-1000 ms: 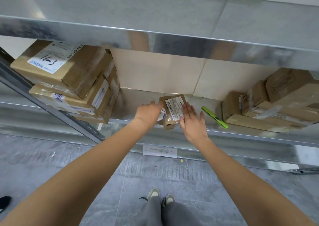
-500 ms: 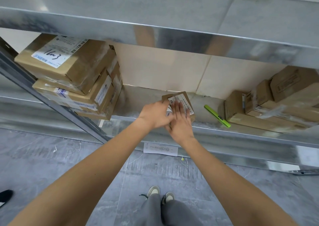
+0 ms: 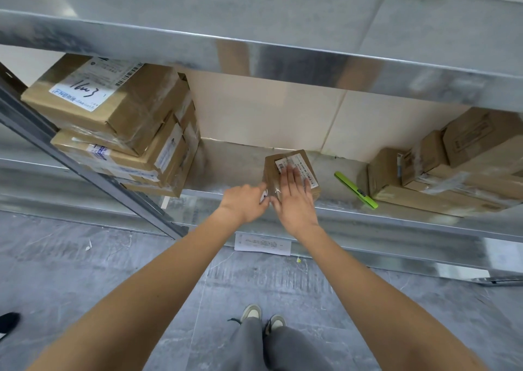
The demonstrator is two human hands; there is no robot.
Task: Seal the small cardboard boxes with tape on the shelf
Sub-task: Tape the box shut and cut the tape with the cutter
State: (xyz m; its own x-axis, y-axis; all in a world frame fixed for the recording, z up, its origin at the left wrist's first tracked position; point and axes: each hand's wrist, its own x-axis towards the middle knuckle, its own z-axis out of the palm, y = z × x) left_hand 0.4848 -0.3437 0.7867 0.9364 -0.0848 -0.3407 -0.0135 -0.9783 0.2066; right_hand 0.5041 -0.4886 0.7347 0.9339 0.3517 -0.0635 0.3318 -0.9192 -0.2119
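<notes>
Shelf (image 3: 368, 217): bare sheet metal, dull silver with a blurred sheen, smooth. Small box (image 3: 304, 164): matt brown cardboard, white paper label on top, glossy clear tape over it. Stacked boxes at left (image 3: 113, 127): matt cardboard, paper labels, wrinkled shiny tape. Boxes at right (image 3: 452, 169): the same cardboard with crinkled clear film. Green cutter (image 3: 355, 190): smooth plastic. Floor (image 3: 85, 280): grey, mottled, matt.
</notes>
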